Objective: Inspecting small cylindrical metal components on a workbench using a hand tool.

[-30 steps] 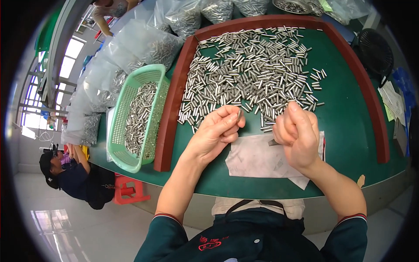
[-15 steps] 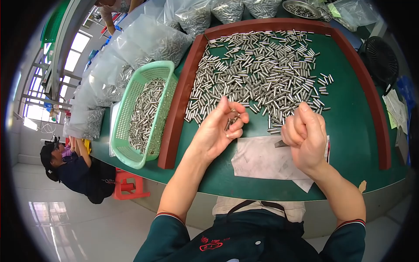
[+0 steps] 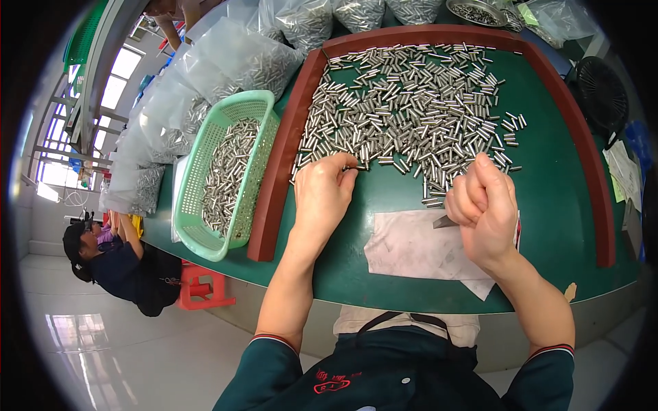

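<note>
Green table (image 3: 548, 226), countless metal pins (image 3: 411, 103), one basket (image 3: 226, 171), two hands.

Metal pins (image 3: 411, 103) on table (image 3: 548, 198), basket (image 3: 226, 178) left of them, cloth (image 3: 411, 246) in front

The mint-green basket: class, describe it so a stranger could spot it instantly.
Start at the green worktable with its raised red-brown border. Just outside that border's left side sits the mint-green basket, perforated and part-filled with small metal cylinders, unlike the clear bags behind it.
</note>
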A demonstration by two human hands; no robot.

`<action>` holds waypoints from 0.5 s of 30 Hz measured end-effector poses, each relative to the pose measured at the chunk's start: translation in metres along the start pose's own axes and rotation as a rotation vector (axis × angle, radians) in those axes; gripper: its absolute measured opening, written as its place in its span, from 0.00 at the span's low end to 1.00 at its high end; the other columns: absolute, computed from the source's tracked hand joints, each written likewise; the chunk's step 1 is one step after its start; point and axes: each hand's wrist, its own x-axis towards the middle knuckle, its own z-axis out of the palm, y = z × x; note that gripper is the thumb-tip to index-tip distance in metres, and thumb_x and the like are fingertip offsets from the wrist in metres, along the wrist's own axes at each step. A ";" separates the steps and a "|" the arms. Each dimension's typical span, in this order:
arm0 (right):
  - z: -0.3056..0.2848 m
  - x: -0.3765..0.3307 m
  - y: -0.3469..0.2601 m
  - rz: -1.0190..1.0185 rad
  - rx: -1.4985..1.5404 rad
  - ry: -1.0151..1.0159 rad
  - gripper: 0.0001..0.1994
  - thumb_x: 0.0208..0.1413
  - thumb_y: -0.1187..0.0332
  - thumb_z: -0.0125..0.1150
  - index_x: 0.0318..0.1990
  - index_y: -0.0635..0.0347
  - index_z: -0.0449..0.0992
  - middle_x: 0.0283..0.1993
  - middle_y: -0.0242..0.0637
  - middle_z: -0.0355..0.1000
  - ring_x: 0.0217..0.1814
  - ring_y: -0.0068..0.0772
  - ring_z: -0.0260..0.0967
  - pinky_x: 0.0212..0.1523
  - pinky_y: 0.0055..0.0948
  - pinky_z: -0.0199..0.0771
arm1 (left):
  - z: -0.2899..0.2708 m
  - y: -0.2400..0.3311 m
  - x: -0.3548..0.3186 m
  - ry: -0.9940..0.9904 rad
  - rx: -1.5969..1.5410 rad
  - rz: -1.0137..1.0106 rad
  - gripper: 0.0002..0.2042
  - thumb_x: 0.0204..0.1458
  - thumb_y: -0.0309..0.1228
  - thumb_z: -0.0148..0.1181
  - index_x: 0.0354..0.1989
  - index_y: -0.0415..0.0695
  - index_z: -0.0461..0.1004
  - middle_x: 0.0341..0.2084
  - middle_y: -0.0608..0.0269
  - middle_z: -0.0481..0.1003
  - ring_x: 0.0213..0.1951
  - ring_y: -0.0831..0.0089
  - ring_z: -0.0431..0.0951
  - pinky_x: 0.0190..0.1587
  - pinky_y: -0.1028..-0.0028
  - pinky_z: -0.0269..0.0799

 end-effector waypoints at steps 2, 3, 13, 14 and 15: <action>0.002 0.000 -0.001 0.002 -0.003 0.003 0.21 0.57 0.63 0.37 0.11 0.53 0.48 0.07 0.24 0.44 0.10 0.14 0.33 0.11 0.20 0.33 | 0.002 -0.004 0.000 0.003 0.026 0.069 0.04 0.37 0.23 0.58 0.24 0.38 0.72 0.08 0.62 0.62 0.11 0.73 0.62 0.17 0.75 0.58; 0.002 0.000 -0.002 0.002 -0.008 0.008 0.21 0.57 0.63 0.37 0.11 0.53 0.48 0.07 0.24 0.44 0.09 0.14 0.33 0.11 0.20 0.33 | 0.005 -0.007 0.000 0.007 0.004 0.102 0.04 0.37 0.22 0.57 0.24 0.39 0.72 0.08 0.60 0.63 0.12 0.70 0.63 0.18 0.73 0.59; 0.000 0.000 -0.001 0.003 0.008 0.010 0.21 0.57 0.63 0.38 0.11 0.52 0.49 0.07 0.24 0.45 0.10 0.14 0.35 0.11 0.19 0.34 | -0.003 0.007 -0.003 -0.354 -0.398 -0.096 0.03 0.44 0.23 0.54 0.26 0.36 0.70 0.13 0.76 0.59 0.18 0.88 0.53 0.19 0.84 0.49; 0.000 0.000 -0.001 0.001 0.009 0.013 0.21 0.57 0.63 0.38 0.11 0.52 0.49 0.07 0.24 0.45 0.10 0.14 0.35 0.11 0.19 0.34 | -0.002 0.008 -0.003 -0.379 -0.419 -0.112 0.03 0.44 0.23 0.54 0.26 0.35 0.70 0.12 0.76 0.59 0.17 0.88 0.54 0.19 0.84 0.50; 0.000 -0.001 -0.001 0.003 0.006 0.009 0.21 0.57 0.63 0.38 0.11 0.52 0.49 0.07 0.24 0.45 0.10 0.14 0.35 0.11 0.19 0.34 | -0.002 0.008 -0.003 -0.391 -0.420 -0.096 0.04 0.45 0.23 0.54 0.27 0.35 0.70 0.13 0.76 0.60 0.18 0.88 0.54 0.19 0.84 0.50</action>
